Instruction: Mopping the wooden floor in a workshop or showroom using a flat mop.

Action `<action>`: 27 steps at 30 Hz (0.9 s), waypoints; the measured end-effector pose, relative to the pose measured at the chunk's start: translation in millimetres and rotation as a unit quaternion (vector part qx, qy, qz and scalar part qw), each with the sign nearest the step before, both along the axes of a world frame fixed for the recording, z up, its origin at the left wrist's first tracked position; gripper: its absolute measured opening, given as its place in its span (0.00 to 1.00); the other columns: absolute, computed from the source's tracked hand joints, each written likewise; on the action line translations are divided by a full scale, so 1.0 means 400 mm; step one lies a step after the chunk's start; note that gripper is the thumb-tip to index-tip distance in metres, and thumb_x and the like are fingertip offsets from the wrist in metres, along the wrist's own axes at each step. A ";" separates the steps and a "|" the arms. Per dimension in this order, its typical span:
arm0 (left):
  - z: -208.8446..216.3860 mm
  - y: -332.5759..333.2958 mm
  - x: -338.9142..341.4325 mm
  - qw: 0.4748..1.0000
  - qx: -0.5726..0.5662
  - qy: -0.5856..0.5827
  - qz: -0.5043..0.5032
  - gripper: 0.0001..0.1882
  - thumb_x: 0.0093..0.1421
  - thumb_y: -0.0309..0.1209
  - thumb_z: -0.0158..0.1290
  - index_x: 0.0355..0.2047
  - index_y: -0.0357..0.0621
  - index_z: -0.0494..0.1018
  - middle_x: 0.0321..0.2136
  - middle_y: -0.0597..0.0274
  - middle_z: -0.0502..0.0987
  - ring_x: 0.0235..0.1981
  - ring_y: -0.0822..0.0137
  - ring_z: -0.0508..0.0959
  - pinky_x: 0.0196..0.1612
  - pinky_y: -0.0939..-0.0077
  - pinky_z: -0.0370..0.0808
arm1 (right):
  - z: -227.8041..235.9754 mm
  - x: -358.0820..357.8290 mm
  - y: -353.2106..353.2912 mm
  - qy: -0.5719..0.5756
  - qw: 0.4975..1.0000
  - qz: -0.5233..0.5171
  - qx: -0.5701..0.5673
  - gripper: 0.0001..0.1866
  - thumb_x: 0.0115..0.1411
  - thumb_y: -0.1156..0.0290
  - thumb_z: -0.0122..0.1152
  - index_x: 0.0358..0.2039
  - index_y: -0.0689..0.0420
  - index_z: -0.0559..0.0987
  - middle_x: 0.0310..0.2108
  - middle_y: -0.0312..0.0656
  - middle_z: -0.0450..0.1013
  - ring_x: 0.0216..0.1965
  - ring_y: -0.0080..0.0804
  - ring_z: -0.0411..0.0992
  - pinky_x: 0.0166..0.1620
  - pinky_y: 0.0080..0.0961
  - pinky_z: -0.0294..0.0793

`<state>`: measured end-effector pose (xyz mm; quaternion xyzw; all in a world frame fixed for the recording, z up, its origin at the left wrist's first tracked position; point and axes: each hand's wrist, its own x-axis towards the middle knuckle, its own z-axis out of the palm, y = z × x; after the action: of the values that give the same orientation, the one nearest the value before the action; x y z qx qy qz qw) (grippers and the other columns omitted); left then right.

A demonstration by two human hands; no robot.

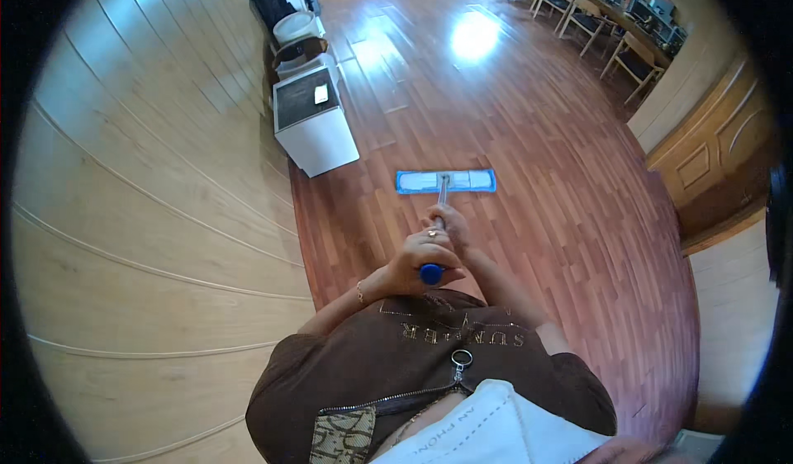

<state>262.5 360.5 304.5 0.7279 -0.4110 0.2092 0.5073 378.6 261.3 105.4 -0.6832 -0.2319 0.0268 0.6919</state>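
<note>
One flat mop (444, 188) extends forward from the wearer's body, and I register both hands on its handle. The left hand (418, 258) is wrapped around the near end, fingers curled closed, with the blue end cap (430, 274) exposed toward my camera. The right hand (452, 224) is closed around the metal pole (443, 194) farther along, just beyond the left hand. From my view, the pole runs away from the brown garment (322, 369) to the mop head (420, 182), a long rectangle with white upper panels and a blue border. The mop head lies on the wood-patterned floor (537, 241), long side running left to right. To its left and slightly farther off, I note a white box-shaped unit (325, 140) with a dark top carrying a small pale item (320, 94); the unit stands near the panelled left wall (165, 216). At far right, wooden-framed chairs (633, 62) line a desk (606, 2) bearing screens (663, 5). Nearer on the right side, I locate a wooden door (712, 157) with moulded panels.
</note>
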 end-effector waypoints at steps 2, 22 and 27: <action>-0.023 -0.013 0.003 0.998 -0.010 0.051 -0.027 0.09 0.48 0.24 0.64 0.25 0.42 0.73 0.22 0.59 0.74 0.25 0.58 0.75 0.34 0.65 0.70 | -0.053 0.027 -0.007 -0.018 0.999 -0.013 -0.044 0.08 0.49 0.75 0.66 0.25 0.59 0.73 0.26 0.46 0.69 0.28 0.45 0.69 0.34 0.33 0.70; -0.301 -0.003 0.181 0.978 0.182 0.102 -0.001 0.09 0.43 0.33 0.59 0.21 0.47 0.70 0.26 0.60 0.72 0.37 0.55 0.74 0.48 0.61 0.69 | -0.241 0.288 -0.016 -0.186 0.935 0.087 -0.290 0.04 0.50 0.75 0.61 0.27 0.57 0.75 0.49 0.51 0.71 0.49 0.42 0.72 0.47 0.30 0.74; -0.322 -0.011 0.280 0.972 0.204 0.114 -0.008 0.09 0.44 0.35 0.58 0.22 0.48 0.70 0.26 0.62 0.73 0.37 0.57 0.75 0.47 0.62 0.68 | -0.340 0.406 -0.001 -0.096 0.974 0.130 -0.160 0.11 0.56 0.72 0.56 0.40 0.58 0.75 0.37 0.43 0.73 0.34 0.30 0.72 0.42 0.31 0.77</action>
<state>374.6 356.3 175.8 0.8317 -0.3904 0.0324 0.3935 541.2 261.0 -30.7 -0.7483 -0.3770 0.0875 0.5387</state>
